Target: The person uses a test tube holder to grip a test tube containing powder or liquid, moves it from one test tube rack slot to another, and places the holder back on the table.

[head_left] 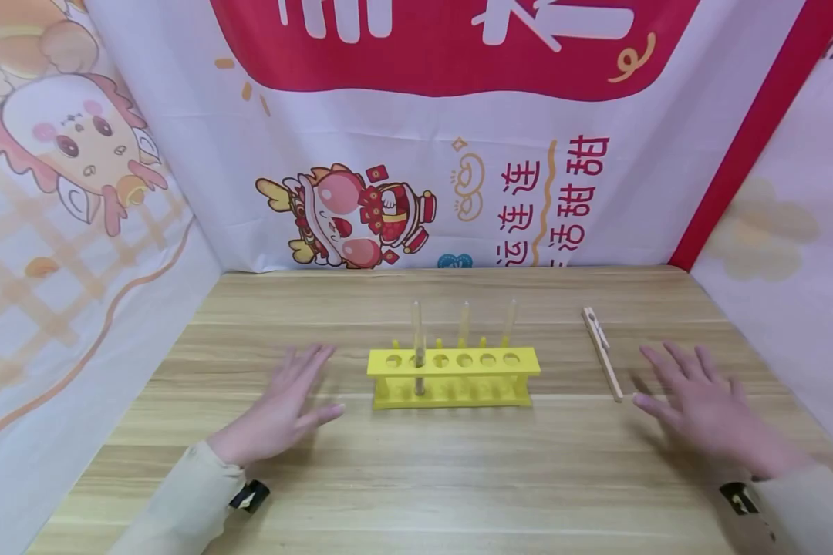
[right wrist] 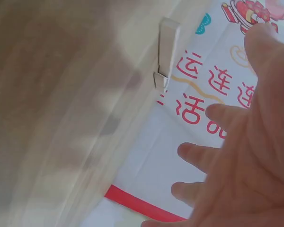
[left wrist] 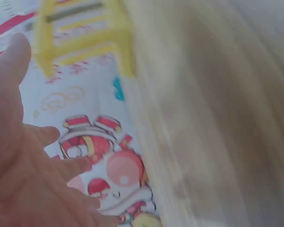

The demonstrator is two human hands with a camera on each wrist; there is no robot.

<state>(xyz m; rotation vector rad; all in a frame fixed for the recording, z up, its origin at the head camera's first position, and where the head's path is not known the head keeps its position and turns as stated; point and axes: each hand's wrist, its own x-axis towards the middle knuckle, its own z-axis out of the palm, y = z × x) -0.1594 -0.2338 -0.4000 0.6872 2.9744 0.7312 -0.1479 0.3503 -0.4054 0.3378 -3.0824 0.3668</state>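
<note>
A yellow test tube rack (head_left: 453, 362) stands on the table between both hands. One clear test tube (head_left: 419, 327) passes down through its second hole from the left. Two more clear tubes, a middle one (head_left: 464, 322) and a right one (head_left: 510, 322), rise at the rack's back row, among short yellow pegs. To the rack's left, my left hand (head_left: 281, 408) holds nothing, fingers spread and thumb toward the rack. A wooden test tube holder (head_left: 602, 353) lies slantwise right of the rack. My right hand (head_left: 704, 405), also holding nothing, spreads its fingers just right of the holder's near end.
The wood-grain table (head_left: 458, 478) reaches back to a printed white cloth (head_left: 403, 116) hanging behind it. Similar cloths hang along the left side (head_left: 173, 324) and right side (head_left: 791, 324). Dark bands sit at both sleeve cuffs.
</note>
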